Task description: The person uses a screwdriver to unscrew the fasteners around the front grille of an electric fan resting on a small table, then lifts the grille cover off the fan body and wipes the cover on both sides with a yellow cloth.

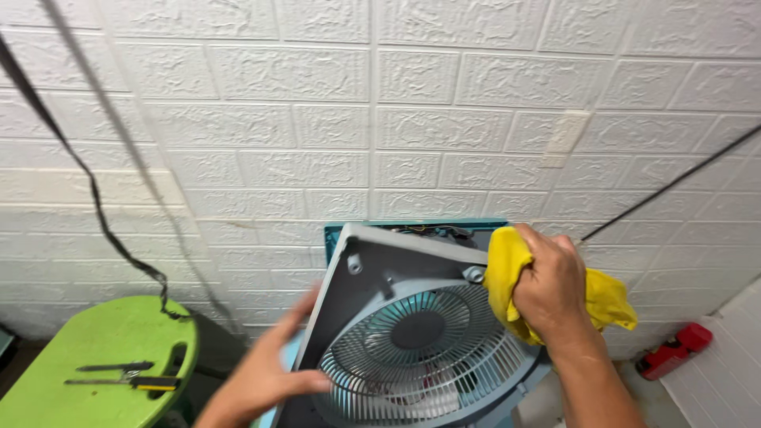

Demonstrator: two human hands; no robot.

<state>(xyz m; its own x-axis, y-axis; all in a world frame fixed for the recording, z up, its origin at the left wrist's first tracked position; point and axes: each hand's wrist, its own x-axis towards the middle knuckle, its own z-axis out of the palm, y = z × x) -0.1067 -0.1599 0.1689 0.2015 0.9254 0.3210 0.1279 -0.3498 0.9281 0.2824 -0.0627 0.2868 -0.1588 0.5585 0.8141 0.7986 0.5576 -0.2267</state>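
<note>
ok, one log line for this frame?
left hand: steadies grey fan housing | right hand: presses yellow cloth on its top corner | green stool: tools

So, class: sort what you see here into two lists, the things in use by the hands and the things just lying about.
In use:
- grey box fan, tilted against the wall
- yellow cloth, bunched in the right hand
- left hand, flat on the fan's edge

Lying about:
- green stool
- screwdriver and dark tool on it
- red object on the floor
- black cables

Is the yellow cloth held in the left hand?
No, the right hand clutches the yellow cloth against the grey fan housing.
</note>
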